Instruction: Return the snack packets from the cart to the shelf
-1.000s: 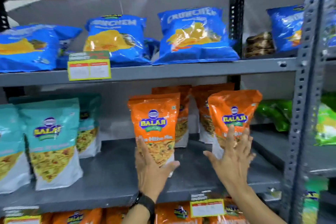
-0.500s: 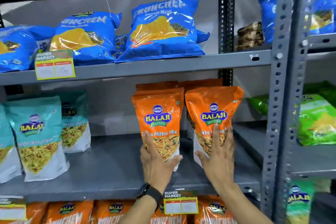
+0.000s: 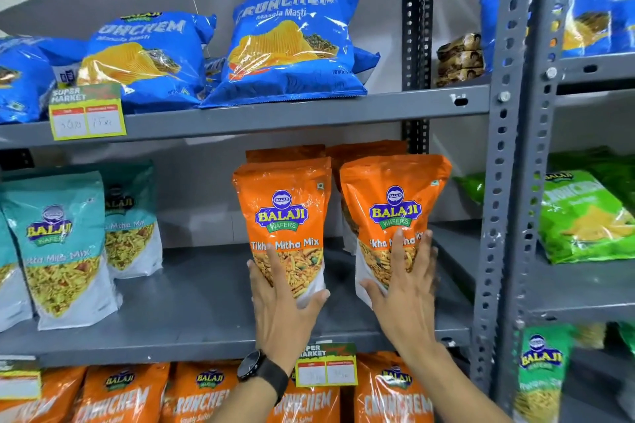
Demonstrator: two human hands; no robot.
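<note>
Two orange Balaji Tikha Mitha Mix packets stand upright side by side on the grey middle shelf (image 3: 192, 312). My left hand (image 3: 281, 309), with a black watch on the wrist, spans the lower front of the left orange packet (image 3: 281, 203), its thumb hooked round the right edge. My right hand (image 3: 405, 288) lies flat with spread fingers against the lower front of the right orange packet (image 3: 395, 189). More orange packets (image 3: 285, 151) stand behind them. The cart is out of view.
Teal Balaji packets (image 3: 58, 244) stand at the left of the same shelf. Blue Crunchem bags (image 3: 288, 45) lie on the shelf above, and orange Crunchem bags (image 3: 120, 395) fill the one below. A grey perforated post (image 3: 508, 148) rises at the right, with green packets (image 3: 580, 216) beyond it.
The two orange packets have come closer together and now stand level. My right hand has settled flat on the right packet. The view has shifted right and nearer.
</note>
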